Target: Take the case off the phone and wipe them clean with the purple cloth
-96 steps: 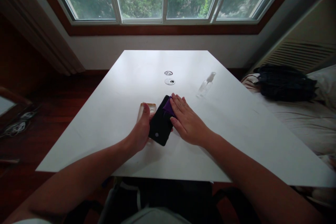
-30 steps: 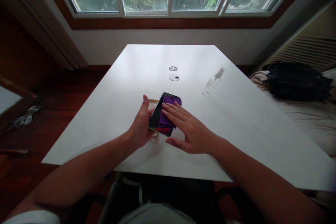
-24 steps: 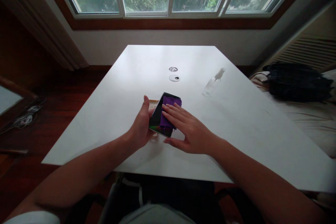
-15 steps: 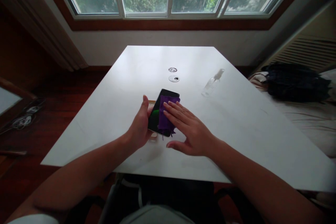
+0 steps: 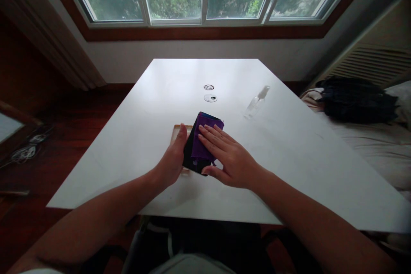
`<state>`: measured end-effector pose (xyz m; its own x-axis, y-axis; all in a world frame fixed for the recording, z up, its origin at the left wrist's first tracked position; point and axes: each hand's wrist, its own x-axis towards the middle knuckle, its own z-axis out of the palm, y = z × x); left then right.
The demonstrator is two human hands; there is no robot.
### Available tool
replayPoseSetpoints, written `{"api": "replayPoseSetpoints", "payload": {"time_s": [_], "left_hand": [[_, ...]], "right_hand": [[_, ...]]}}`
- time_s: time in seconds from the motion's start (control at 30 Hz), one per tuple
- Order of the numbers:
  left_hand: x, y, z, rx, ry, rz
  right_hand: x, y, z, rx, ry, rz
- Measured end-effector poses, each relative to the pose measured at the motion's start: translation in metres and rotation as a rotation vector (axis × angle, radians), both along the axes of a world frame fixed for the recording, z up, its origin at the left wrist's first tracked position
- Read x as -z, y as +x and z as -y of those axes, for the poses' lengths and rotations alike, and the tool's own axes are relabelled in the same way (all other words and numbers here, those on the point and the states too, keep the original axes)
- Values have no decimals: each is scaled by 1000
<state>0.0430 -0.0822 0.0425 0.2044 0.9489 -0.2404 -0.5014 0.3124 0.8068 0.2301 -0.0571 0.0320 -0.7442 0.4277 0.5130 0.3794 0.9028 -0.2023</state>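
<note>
A black smartphone [image 5: 189, 154] lies tilted in my left hand [image 5: 171, 160], which is closed around its left edge with the thumb up along the side. Over most of the screen is a purple cloth [image 5: 202, 147] with frayed edges. My right hand [image 5: 233, 156] presses this cloth onto the glass with its fingers stretched flat. Its thumb is by the phone's lower corner. Behind the phone and my left thumb, a clear phone case [image 5: 176, 127] with a gold-coloured rim rests on the white table [image 5: 122, 150], partly hidden.
A clear spray bottle [image 5: 256, 103] lies on its side on the table, right of the phone. Farther back are two round items, a silvery one [image 5: 208, 87] and a white one [image 5: 210, 98]. A dark bag or cloth bundle [image 5: 356, 100] lies on the bed at right.
The phone has tipped a little and moved slightly right of the case, so more of the case shows. The cloth has shifted slightly under my right fingers, and the green reflection has gone.
</note>
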Motion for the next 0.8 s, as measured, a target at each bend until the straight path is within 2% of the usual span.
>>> {"api": "replayPoseSetpoints", "payload": {"time_s": [0.17,0.37,0.53,0.8], "left_hand": [[8,1,2,-32,38,-49],[6,3,5,-104,40,-108],[7,3,4,-184,83,-163],[3,4,6,-125,126,-186]], "right_hand": [[0,3,-1,-31,35,-45],[-5,6,2,-152,73,-73],[-7,6,1,-159,104,-103],[-7,8,-1,-145,116,-161]]}}
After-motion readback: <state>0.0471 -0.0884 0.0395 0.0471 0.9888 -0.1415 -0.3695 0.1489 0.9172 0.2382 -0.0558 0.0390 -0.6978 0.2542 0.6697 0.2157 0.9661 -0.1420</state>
